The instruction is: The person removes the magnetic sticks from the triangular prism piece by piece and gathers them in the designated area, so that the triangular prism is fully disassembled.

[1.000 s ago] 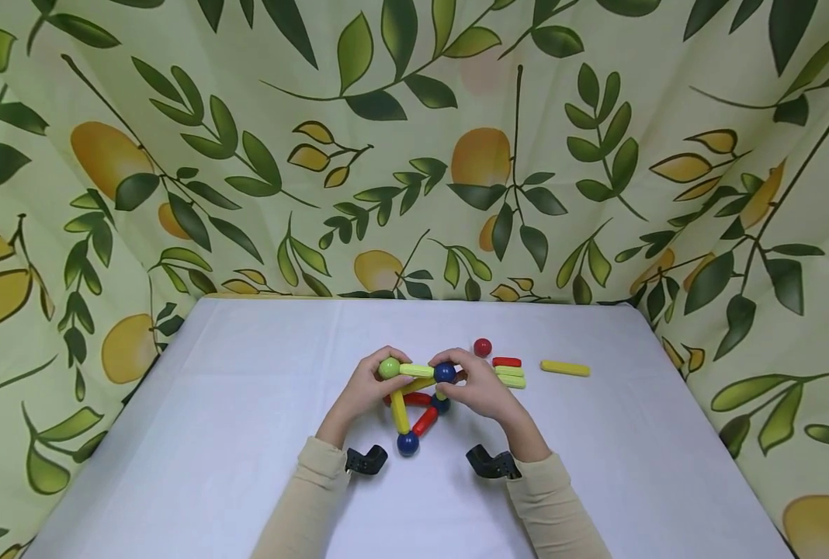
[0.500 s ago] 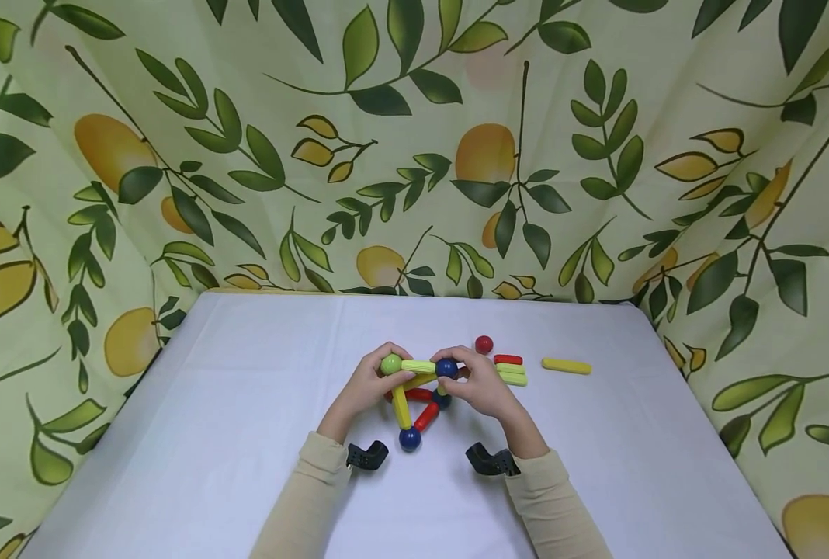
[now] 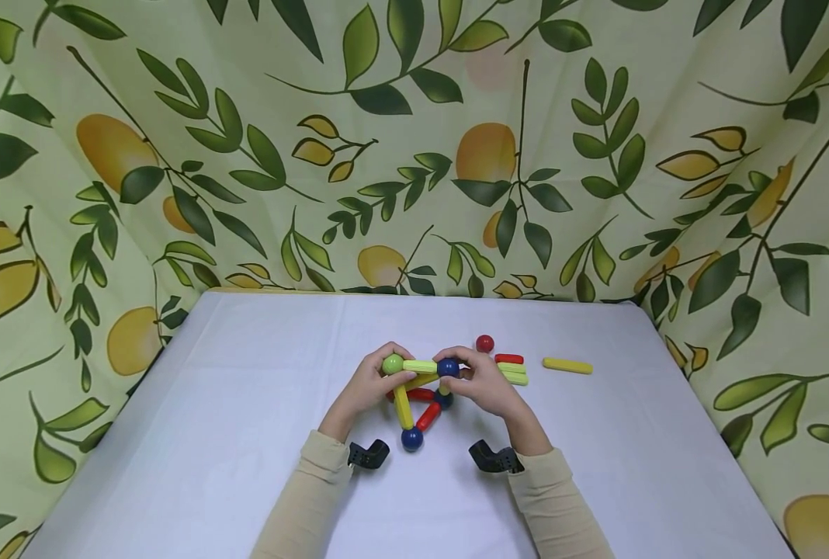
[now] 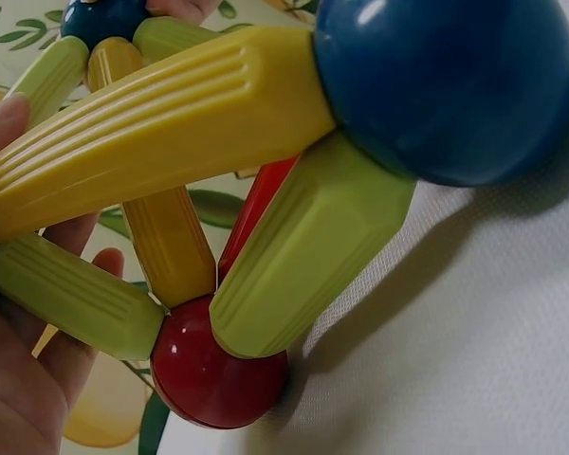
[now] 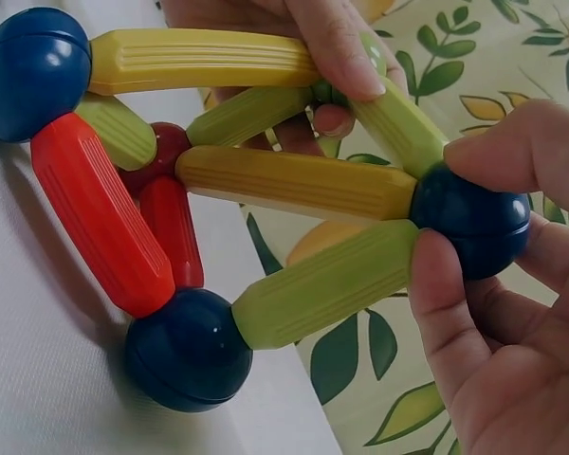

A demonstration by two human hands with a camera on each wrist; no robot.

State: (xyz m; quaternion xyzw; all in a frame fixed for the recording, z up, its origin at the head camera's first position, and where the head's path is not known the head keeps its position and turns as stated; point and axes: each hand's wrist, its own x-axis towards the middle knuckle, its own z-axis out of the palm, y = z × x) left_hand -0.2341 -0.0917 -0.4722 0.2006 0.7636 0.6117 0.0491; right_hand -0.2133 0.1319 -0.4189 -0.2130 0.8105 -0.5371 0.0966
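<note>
"Right hand (image 3: 486, 386) first: what is it gripping?"

"It pinches the upper blue ball (image 5: 471, 220) between thumb and fingers, at the top corner of the ball-and-rod frame (image 3: 423, 380)."

"And the left hand (image 3: 367, 386)?"

"Thumb and fingers close round the green ball (image 3: 392, 364). One light green rod (image 3: 420, 366) runs straight between the two gripped balls."

"Where does the whole frame sit?"

"Near the middle of the white tabletop (image 3: 233, 419), between the two hands. Its front blue ball (image 3: 411, 439) is nearest the person, and a yellow rod (image 3: 404, 407) slopes from it up to the green ball."

"What else makes up the base?"

"A lower blue ball (image 5: 189, 349) and a dark red ball (image 4: 213, 365). Red rods join the lower blue ball to the other two, and a light green rod joins those two to each other."

"Does every base ball touch the cloth?"

"I can't tell for all of them."

"Any loose pieces?"

"Beyond the right hand, yes: a bright red ball (image 3: 484, 343), then a short red rod (image 3: 509, 359) beside two light green rods (image 3: 515, 373). A loose yellow rod (image 3: 567, 366) lies apart, farther right."
</note>
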